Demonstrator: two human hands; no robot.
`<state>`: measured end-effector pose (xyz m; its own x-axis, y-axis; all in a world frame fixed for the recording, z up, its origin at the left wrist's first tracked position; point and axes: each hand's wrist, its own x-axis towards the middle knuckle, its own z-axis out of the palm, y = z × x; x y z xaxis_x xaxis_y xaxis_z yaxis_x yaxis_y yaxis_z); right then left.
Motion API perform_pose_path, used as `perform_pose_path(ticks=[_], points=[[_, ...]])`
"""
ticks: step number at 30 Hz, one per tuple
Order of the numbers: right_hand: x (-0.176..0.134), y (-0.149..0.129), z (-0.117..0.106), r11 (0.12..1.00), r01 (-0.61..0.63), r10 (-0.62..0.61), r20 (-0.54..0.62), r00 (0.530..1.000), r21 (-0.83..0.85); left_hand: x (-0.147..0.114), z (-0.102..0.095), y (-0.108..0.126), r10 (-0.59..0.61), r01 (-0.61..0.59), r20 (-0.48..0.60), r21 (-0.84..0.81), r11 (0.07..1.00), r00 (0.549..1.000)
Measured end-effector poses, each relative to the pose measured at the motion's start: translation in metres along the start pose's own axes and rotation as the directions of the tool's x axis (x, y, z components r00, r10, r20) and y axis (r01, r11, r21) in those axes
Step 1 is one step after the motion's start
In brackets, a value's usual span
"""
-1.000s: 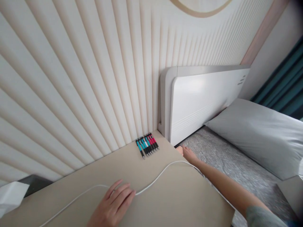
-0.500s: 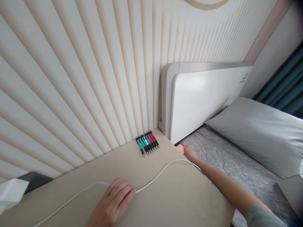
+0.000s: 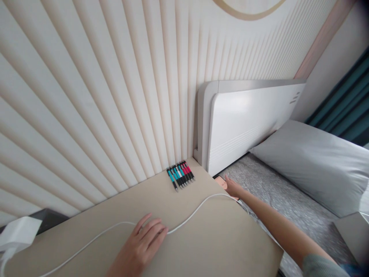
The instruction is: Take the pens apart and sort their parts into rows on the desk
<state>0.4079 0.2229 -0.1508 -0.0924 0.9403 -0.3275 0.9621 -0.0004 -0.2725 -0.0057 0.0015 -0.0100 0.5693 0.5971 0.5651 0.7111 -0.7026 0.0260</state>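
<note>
Looks down from head height at a beige surface [image 3: 225, 242] set against a ribbed cream wall [image 3: 95, 92]. Rests L hand [image 3: 140, 242] palm down nr the front of the surface, fingers almost straight & slightly apart, laid over a thin white cable [image 3: 196, 211], not curled round it. Shows cable in a loose S from bottom L, under L fingers, then over the R edge nr R wrist; can't tell any join w/ phone [image 3: 220, 182]. Stretches R arm, w/ grey-green sleeve [image 3: 318, 265], across to same phone, pinkish screen up, just past the surface's R edge by a white headboard [image 3: 245, 127]. Has R hand [image 3: 234, 188] touching phone, partly covering it; can't tell grip, firm or loose, fingers being partly hidden. Includes a row of pens [image 3: 181, 176] at back corner of surface, turquoise, white & red w/ black grips, tips to front. Also includes a white adapter [image 3: 21, 232] at far L, plus grey bedding [image 3: 266, 184], pale pillow [image 3: 319, 165] & teal curtain [image 3: 343, 104] at R.
</note>
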Motion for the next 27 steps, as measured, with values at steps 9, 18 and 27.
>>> perform_pose_path(ticks=[9, 18, 27], points=[[-0.052, 0.027, -0.031, 0.999, -0.048, 0.048, -0.001, 0.999, -0.019, -0.005, 0.001, 0.000, 0.018, -0.021, 0.038, 0.095, 0.995, 0.999], [-0.096, -0.052, -0.111, 0.998, 0.065, -0.066, -0.329, 0.942, -0.012, -0.008, -0.015, 0.007, 0.075, -0.079, 0.030, 0.144, 0.986, 0.997], [-0.109, -0.232, -0.071, 0.938, 0.343, -0.339, -0.293, 0.894, -0.037, -0.040, -0.050, 0.032, 0.146, -0.138, -0.029, 0.177, 0.974, 0.989]])
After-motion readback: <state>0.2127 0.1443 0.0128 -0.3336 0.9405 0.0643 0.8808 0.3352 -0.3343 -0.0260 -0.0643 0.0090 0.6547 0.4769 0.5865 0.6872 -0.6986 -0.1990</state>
